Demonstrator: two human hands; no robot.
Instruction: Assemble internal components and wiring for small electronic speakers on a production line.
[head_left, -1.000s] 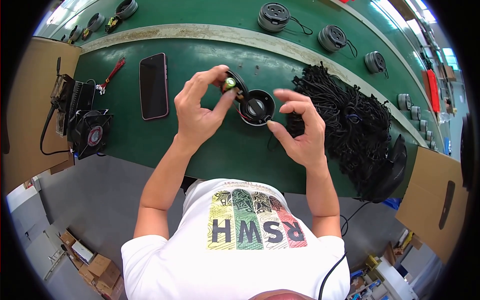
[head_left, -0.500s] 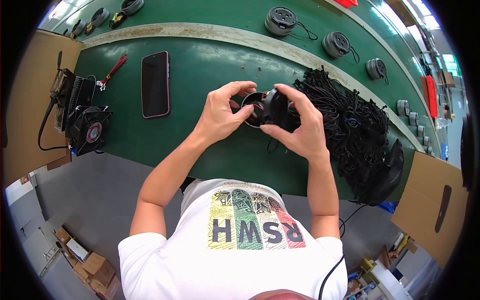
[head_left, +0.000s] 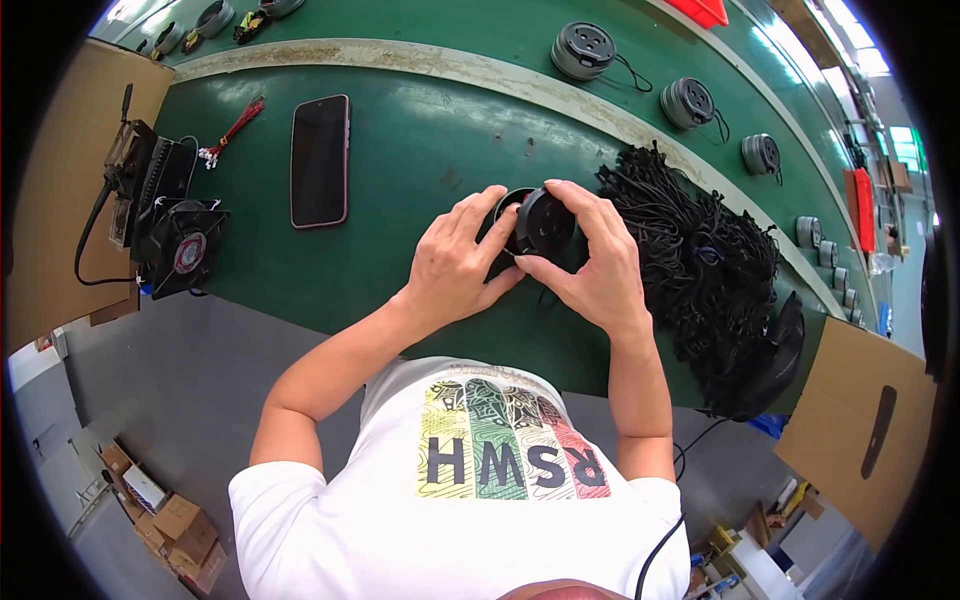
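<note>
**Both hands on the round black part, mid-bench**

Left hand (head_left: 455, 262) and right hand (head_left: 597, 265) meet over a round black part (head_left: 543, 222) — disc-shaped, dark, sitting at or just above the green bench (head_left: 420, 150); can't tell if it touches the surface. Left fingers wrap its left edge, with a black ring-like rim showing just behind them. Right fingers curl over the top and right side, thumb underneath toward the person. Both hands are closed around the part, grasping it between them.

Around it:
- Pile of black cables (head_left: 700, 260) just right of the right hand, spreading toward the bench's right end, near the knuckles.
- Black phone (head_left: 320, 160), screen dark, lying flat well left of the hands.
- Small square black fan (head_left: 180, 245) at the left bench edge, red label at its hub — a black box-shaped unit (head_left: 150, 180) just behind it, cord trailing off the left side.
- Bundle of red wires (head_left: 235, 125) between the box-shaped unit and the phone, further back.
- Row of round grey motor-like units (head_left: 585, 50) with short leads on the far green strip, running to the right along the curve.
- Cardboard panels at both ends of the bench: one left (head_left: 60, 200), one lower right (head_left: 860, 420).
</note>
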